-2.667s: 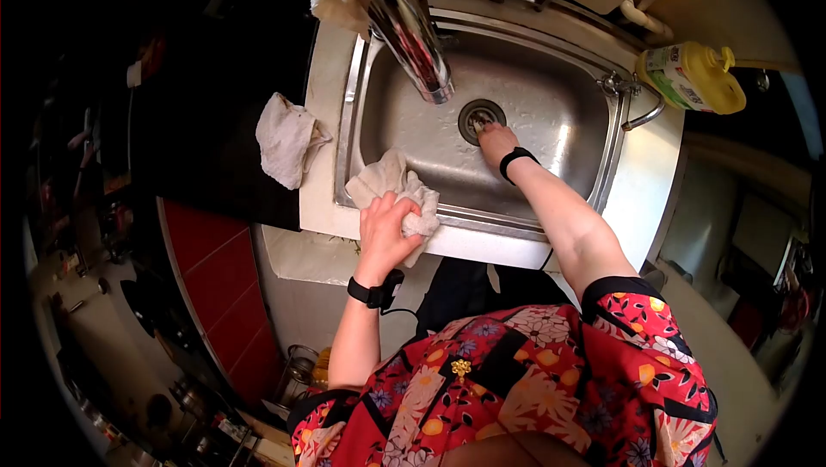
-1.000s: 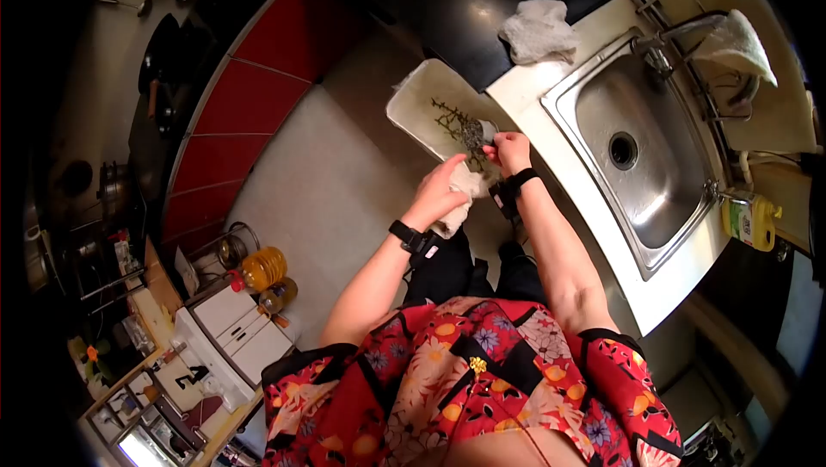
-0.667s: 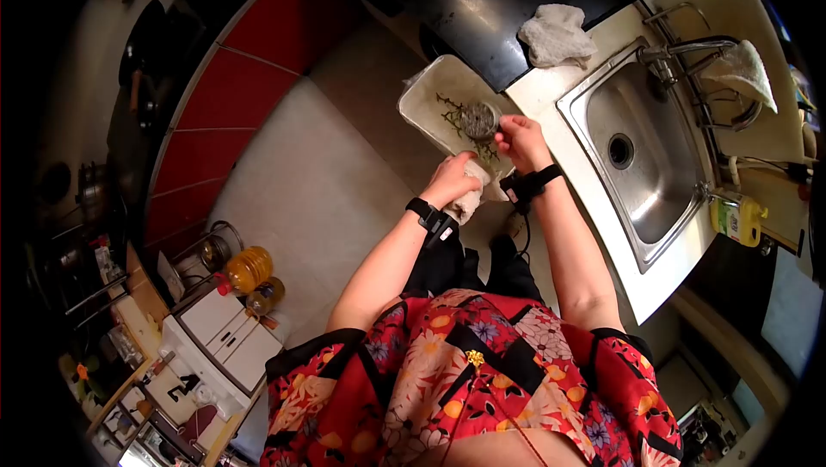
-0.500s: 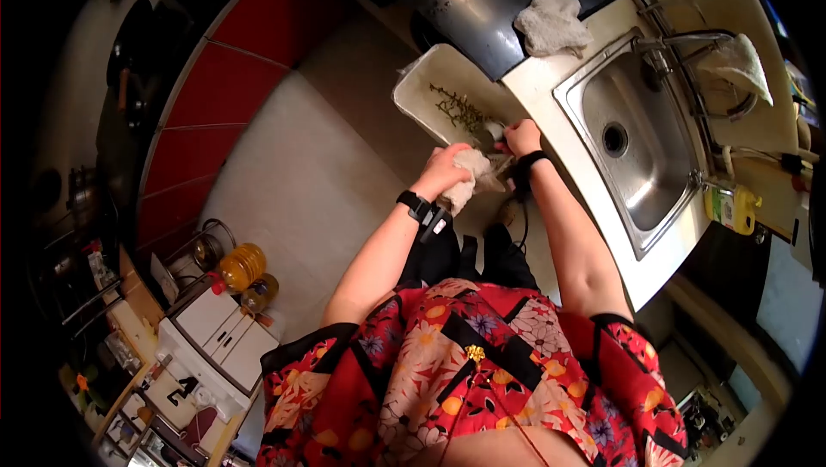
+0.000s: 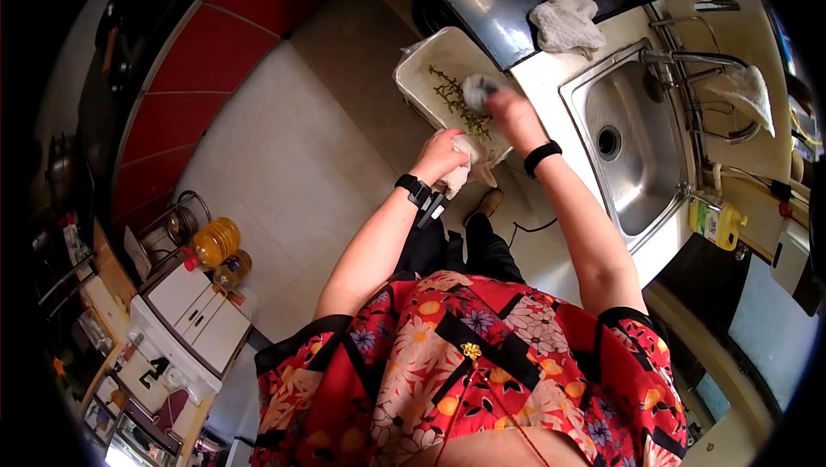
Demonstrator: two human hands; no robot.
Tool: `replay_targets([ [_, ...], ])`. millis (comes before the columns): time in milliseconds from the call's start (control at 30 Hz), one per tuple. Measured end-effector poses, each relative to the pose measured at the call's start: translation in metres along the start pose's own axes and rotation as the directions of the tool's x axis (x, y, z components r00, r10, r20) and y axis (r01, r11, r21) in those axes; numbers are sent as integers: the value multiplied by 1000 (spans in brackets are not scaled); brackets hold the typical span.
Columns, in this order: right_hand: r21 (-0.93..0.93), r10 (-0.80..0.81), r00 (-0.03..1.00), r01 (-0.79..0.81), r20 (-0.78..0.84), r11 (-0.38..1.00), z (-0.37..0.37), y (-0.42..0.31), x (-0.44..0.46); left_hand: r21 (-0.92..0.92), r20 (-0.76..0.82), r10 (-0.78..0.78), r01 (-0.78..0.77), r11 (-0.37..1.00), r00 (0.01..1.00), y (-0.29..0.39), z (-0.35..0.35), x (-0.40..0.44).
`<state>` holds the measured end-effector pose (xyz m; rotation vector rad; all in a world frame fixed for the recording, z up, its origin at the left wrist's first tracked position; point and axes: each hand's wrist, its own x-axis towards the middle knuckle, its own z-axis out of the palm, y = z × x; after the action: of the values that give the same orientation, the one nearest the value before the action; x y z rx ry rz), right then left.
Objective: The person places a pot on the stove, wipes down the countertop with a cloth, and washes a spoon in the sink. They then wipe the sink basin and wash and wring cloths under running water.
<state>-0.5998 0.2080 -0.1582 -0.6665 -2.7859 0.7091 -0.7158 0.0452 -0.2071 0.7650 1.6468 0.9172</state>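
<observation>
A pale, oblong bin (image 5: 443, 47), apparently lined with clear plastic that sticks out at its far left corner, is used here as the landmark. Inside it, thin green stems (image 5: 456, 98) are scattered in a long, loose line. Over its right part, a round strainer (image 5: 479, 92) is held by the right hand (image 5: 519, 119); both are blurred, so the strainer's contents cannot be told. The strainer's edge is gripped by the right fingers, though the exact placing of each finger cannot be made out.

At the near rim of the bin, a crumpled white cloth (image 5: 463, 154) is clasped by the left hand (image 5: 439, 155), with the fingers curled around it.

To the right of the bin, a steel sink (image 5: 647, 174) is set into a white counter (image 5: 540, 80), its round drain (image 5: 609, 142) uncovered. Beyond the bin to the upper right, a second cloth (image 5: 568, 23) is laid by a glossy black surface (image 5: 490, 2). Farther right, a yellow bottle (image 5: 716, 221) is placed beside the sink. Well apart from the bin, at the lower left, two bottles of amber liquid (image 5: 216, 241) are seen beside a white cabinet (image 5: 200, 321).
</observation>
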Motion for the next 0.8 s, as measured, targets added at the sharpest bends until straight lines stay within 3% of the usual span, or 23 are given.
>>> replay_targets([
  [33,-344,120,952,-16,283,939,36,34,-29,-15,22,-13,13,1000,1000,-1,1,0],
  [100,-374,177,813,53,554,926,26,35,-29,-25,43,-20,21,999,999,5,-4,4],
  [167,-228,115,938,-40,326,973,24,32,-15,106,44,-30,26,994,999,7,-2,-2],
  [367,-6,-64,985,66,159,998,-11,-3,18,15,39,-37,37,999,999,9,-8,0],
  [400,232,180,968,-218,173,948,-18,-17,24,8,46,-35,35,999,998,9,-8,0],
  [433,441,400,884,-467,242,766,-21,-25,27,8,46,-37,37,999,998,8,-8,0],
  [467,585,459,850,-516,259,626,-18,-23,26,2,42,-37,37,999,998,6,-7,1],
  [500,639,571,705,-676,419,366,-15,-13,22,-2,39,-35,35,999,999,5,-7,2],
  [533,216,614,702,-703,361,678,21,20,0,-1,42,-35,35,999,998,4,-5,1],
  [567,-280,633,717,-569,293,773,54,45,-24,24,38,-33,32,999,999,4,-3,-1],
  [633,-272,809,515,-766,283,583,42,26,-5,164,32,-21,15,986,999,3,-1,2],
  [667,-152,686,715,-669,137,728,59,42,-8,136,7,3,-4,991,1000,6,-3,7],
  [700,110,817,458,-887,351,449,47,32,9,111,6,7,-8,994,1000,3,-1,-2],
  [767,386,744,315,-919,590,83,4,6,30,137,15,5,-7,991,1000,3,-2,-2],
  [800,513,732,299,-855,612,-80,-1,0,34,162,17,9,-12,987,1000,6,-4,1],
])
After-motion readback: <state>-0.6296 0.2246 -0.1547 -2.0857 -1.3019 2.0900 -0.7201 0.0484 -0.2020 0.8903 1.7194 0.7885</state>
